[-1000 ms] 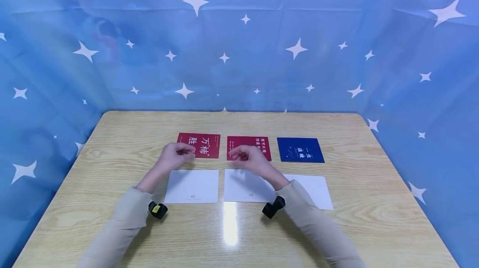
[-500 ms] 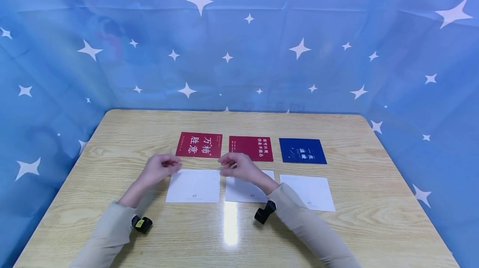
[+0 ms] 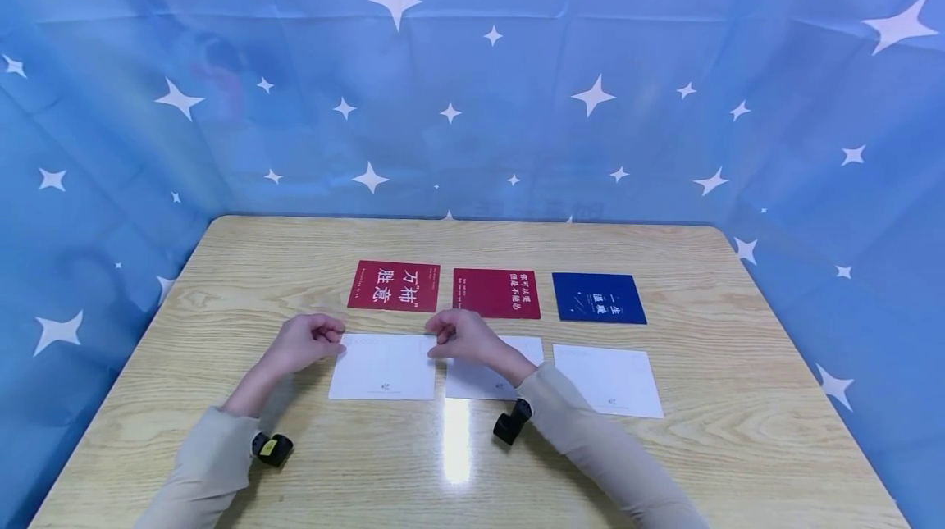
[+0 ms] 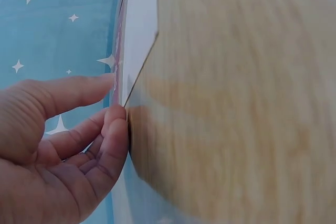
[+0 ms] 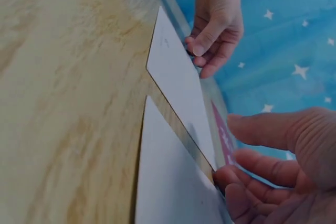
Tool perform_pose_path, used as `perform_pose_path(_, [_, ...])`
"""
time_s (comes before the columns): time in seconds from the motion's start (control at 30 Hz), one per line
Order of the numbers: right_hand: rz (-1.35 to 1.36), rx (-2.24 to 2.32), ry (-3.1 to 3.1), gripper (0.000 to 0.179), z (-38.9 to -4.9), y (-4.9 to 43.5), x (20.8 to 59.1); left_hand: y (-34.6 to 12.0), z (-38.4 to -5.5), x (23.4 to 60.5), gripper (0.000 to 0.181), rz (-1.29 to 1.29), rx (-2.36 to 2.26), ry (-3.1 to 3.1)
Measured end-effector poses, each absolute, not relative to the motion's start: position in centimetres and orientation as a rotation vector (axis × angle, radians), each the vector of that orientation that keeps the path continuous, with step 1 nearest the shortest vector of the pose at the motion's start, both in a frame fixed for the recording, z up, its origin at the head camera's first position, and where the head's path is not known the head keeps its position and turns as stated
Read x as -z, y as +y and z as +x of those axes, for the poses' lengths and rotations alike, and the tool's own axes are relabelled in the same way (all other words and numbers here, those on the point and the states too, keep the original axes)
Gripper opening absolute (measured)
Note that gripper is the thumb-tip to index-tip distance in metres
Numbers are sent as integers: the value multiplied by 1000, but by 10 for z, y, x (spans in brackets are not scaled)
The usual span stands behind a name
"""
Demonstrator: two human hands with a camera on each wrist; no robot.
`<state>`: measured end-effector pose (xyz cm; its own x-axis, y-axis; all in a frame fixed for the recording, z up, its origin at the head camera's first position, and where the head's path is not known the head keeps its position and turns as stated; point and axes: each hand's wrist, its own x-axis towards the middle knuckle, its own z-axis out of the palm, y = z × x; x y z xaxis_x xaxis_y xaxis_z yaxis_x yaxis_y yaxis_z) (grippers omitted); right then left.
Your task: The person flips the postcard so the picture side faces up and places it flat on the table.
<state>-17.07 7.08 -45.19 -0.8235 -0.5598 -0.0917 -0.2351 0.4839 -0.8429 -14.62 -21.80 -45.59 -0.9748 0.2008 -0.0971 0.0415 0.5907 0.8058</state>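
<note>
Three white cards lie in a near row. My left hand (image 3: 301,344) is at the far left corner of the left white card (image 3: 382,369); in the left wrist view its fingertips (image 4: 118,111) are right at that corner, with the thumb held apart. My right hand (image 3: 467,339) is at the same card's far right corner and covers part of the middle white card (image 3: 480,381). In the right wrist view, the right thumb stands apart from the bent fingers (image 5: 231,179), and the left white card (image 5: 178,82) lies flat between both hands.
Behind the white row lie a red card with white characters (image 3: 394,286), a second red card (image 3: 490,294) and a blue card (image 3: 600,298). The right white card (image 3: 609,381) is beside my right forearm. A blue star-patterned cloth (image 3: 472,135) stands behind the wooden table (image 3: 701,447).
Both hands have drawn back from over the red cards toward me and moved left, coming to the left white card's far corners. The head view has shifted slightly. The cards stay put.
</note>
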Motion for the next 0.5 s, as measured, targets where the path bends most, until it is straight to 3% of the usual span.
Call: perform_pose_path(0.5, [-737,1047,2555,34,-169,57,454,-210,-148,457,24,179,-1209,2710])
